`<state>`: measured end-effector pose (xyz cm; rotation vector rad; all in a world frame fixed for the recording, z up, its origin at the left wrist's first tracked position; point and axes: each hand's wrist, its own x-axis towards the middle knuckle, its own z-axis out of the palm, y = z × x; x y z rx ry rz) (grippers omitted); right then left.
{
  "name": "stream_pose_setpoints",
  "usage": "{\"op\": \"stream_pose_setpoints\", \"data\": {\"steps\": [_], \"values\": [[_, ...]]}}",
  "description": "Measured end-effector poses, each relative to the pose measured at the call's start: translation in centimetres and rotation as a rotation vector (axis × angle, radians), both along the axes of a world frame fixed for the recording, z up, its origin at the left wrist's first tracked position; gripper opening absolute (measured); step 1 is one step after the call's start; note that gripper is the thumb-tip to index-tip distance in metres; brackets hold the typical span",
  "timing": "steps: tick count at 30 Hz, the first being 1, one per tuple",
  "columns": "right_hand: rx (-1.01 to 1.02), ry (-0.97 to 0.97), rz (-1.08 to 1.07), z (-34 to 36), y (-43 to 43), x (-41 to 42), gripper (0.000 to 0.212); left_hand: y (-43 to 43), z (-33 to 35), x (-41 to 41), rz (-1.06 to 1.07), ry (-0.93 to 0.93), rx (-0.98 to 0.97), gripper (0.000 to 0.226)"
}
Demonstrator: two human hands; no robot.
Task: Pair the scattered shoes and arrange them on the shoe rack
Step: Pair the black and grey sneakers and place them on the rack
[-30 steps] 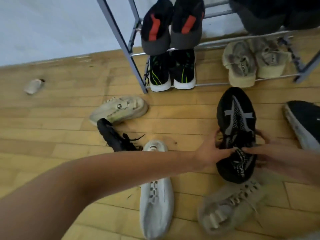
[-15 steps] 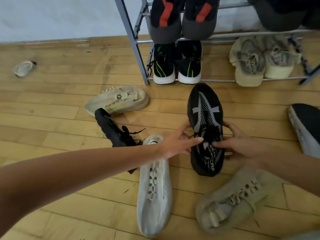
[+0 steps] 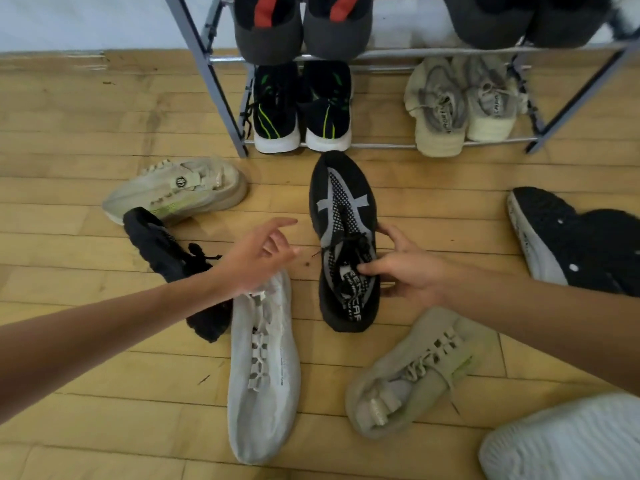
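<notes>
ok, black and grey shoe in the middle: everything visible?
The black and grey shoe is a knit-looking trainer: grey straps crossing a dotted mesh panel, black laces, white lettering on the tongue. Sole down, toe toward the shoe rack, seemingly on the wooden floor. The right hand grips its middle; the left hand is apart.

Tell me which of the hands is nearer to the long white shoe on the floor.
Left. The left hand is just over the far end of the white shoe, fingers loose; the right hand is farther right, gripping the black-and-grey shoe.
</notes>
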<state>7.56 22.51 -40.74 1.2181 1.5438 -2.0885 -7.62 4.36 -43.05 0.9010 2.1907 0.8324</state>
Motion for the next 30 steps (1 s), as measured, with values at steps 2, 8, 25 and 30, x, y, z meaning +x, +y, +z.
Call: {"op": "stream_pose_setpoints", "data": {"steps": [2,8,25,30], "values": [[-0.004,-0.002,-0.002,-0.1,0.1,0.1,0.080,-0.6,-0.1,-1.2,0.018,0.160,-0.030,0.051],[0.001,-0.015,0.000,0.0,0.2,0.5,0.082,-3.8,-0.1,-5.4,0.144,0.553,-0.346,0.063],[0.004,-0.026,-0.037,-0.3,0.5,0.8,0.080,-12.5,0.3,-3.8,0.789,-0.142,-0.130,0.089],[0.015,-0.033,-0.033,-0.3,0.6,1.1,0.078,-13.6,0.5,-2.0,0.758,-0.198,-0.191,0.100]]}}
